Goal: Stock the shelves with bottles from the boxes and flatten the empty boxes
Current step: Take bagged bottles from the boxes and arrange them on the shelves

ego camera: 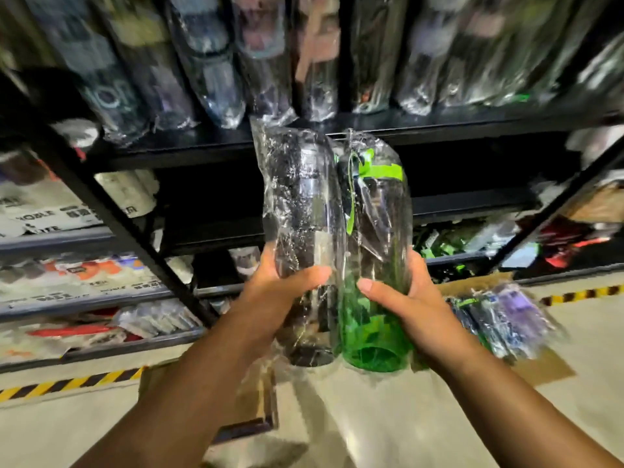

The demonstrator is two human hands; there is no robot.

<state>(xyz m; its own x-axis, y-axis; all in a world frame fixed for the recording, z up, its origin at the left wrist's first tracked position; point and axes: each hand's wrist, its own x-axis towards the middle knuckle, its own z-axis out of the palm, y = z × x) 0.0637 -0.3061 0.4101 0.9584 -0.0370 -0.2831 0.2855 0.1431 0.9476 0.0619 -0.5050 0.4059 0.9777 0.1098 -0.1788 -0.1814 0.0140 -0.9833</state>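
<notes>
My left hand [283, 285] grips a dark bottle [304, 204] wrapped in clear plastic, held upright. Beside it, my right hand [401, 298] grips a green bottle [374, 258] with a green lid strap, also in clear plastic. The two bottles touch side by side in front of a black shelf [202, 146]. On that shelf stands a row of several wrapped bottles [216, 62]. An open cardboard box [479, 285] on the floor at the right holds more wrapped bottles [506, 312].
A black slanted shelf post [135, 231] runs down the left. Lower shelves [84, 288] at the left hold packaged goods. Yellow-black hazard tape [67, 383] marks the floor. A cardboard box flap [256, 400] lies below my arms. Right shelves [574, 231] hold mixed items.
</notes>
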